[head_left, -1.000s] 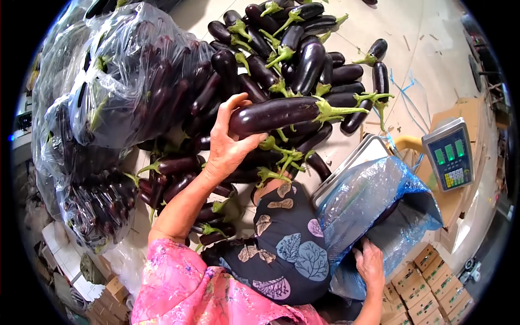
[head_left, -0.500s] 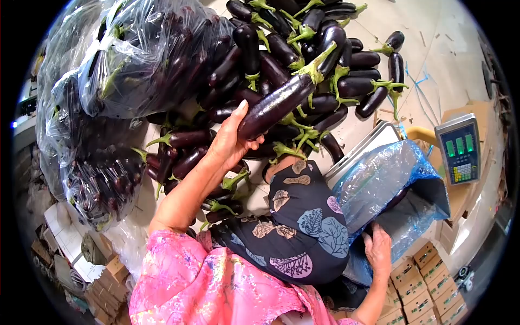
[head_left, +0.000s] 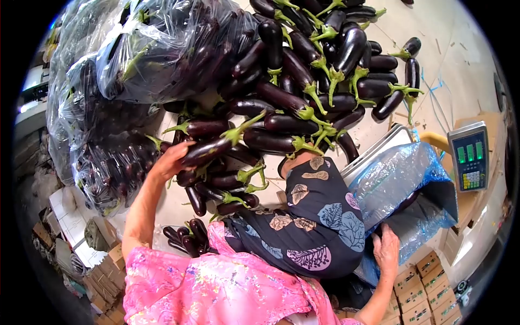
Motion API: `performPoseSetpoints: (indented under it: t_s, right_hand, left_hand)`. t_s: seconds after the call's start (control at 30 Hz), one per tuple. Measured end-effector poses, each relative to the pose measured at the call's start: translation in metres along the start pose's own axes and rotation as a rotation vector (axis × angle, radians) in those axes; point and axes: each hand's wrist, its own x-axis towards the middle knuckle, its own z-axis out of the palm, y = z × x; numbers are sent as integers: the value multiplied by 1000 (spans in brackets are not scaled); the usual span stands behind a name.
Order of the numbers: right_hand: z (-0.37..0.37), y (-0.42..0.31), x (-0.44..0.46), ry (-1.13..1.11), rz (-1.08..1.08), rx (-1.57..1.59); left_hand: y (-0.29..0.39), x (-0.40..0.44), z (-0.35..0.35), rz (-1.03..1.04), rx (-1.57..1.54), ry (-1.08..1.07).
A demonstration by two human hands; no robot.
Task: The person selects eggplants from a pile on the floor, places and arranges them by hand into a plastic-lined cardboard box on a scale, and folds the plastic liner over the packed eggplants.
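Floor [head_left: 449, 59] stretches ahead of you, pale and tiled, bearing a wide heap of eggplants [head_left: 349, 51] at the far middle. Clear plastic bags [head_left: 184, 76] packed with more bulk up on your far left. To your right, a blue plastic bag [head_left: 395, 168] lies open, left of the scale display [head_left: 470, 157] with its green digits. Your right hand [head_left: 386, 250] is at the bag's near side — whether it grips anything, I cannot tell. Your left hand [head_left: 172, 163] grips a single eggplant [head_left: 208, 151] by its blunt end — stem pointing far right — over the heap's left part.
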Motion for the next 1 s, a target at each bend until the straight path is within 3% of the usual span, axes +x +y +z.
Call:
performPoseSetpoints:
  t_s: [0.07, 0.13, 0.17, 0.2, 0.27, 0.33, 0.4, 0.47, 0.53, 0.6, 0.73, 0.8, 0.87, 1.0]
  right_hand:
    - [1, 0, 0, 0, -11, -4]
    - [-1, 0, 3, -31, 0, -2]
    - [-2, -2, 4, -41, 13, -1]
    - [-2, -4, 6, -51, 27, 0]
    - [-3, -5, 7, -64, 45, 3]
    - [-2, -2, 6, -63, 60, 12]
    - [-4, -4, 9, -53, 74, 22]
    - [-5, -5, 6, -72, 116, 14]
    - [-4, -3, 9, -110, 156, -14]
    - [-6, -8, 11, -93, 153, -12]
    - [-7, -5, 12, -91, 165, -13]
    - [-7, -5, 12, -86, 169, -10]
    - [-6, -2, 9, -73, 169, -5]
    - [-5, 1, 10, -97, 165, -7]
  left_hand:
    - [-15, -25, -46, -114, 150, 127]
    - [-27, -35, -79, -252, 567, 378]
    - [-53, -25, -120, -77, 631, 443]
    - [-52, -21, -110, 84, 725, 674]
    - [-49, 9, -87, 390, 783, 865]
    - [-22, 27, -29, 505, 824, 820]
    - [15, 43, 32, 868, 1073, 900]
    - [57, 50, 92, 1054, 975, 831]
    - [63, 72, 115, 970, 925, 592]
    - [64, 102, 140, 1033, 911, 439]
    - [60, 165, 184, 1124, 943, 270]
    - [65, 187, 196, 1169, 1017, 298]
    - [75, 210, 203, 1206, 930, 522]
    - [95, 271, 209, 846, 1027, 724]
